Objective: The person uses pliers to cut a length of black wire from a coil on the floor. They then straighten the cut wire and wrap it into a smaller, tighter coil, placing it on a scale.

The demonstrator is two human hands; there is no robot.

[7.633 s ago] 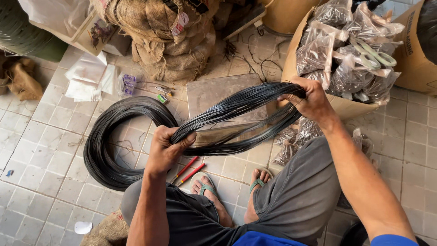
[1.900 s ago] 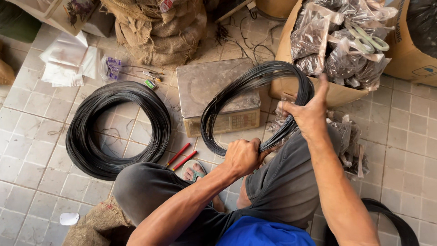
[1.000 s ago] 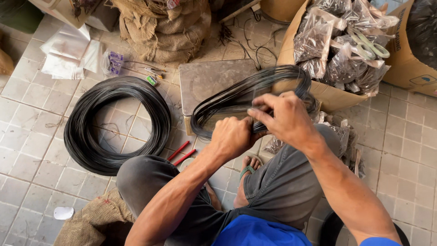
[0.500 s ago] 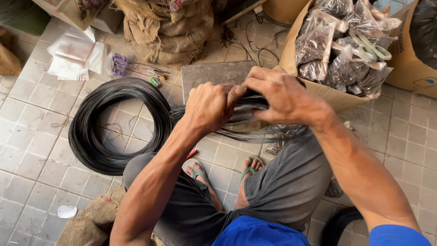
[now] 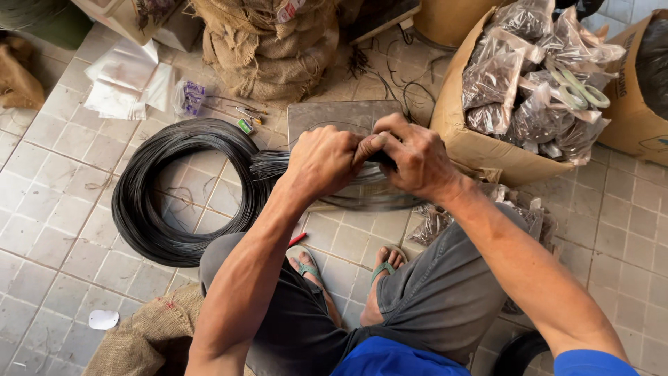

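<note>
Black wire in a small bundle sits squeezed between your two hands, held up over the metal scale so the loops stay tight and flat. Your left hand and right hand both grip it hard, thumbs touching. The big coil lies on the tiles just beside.

Bright even daylight, soft shadows under arms, mild glare on plastic bags, slight motion blur on wire, sharp elsewhere.
</note>
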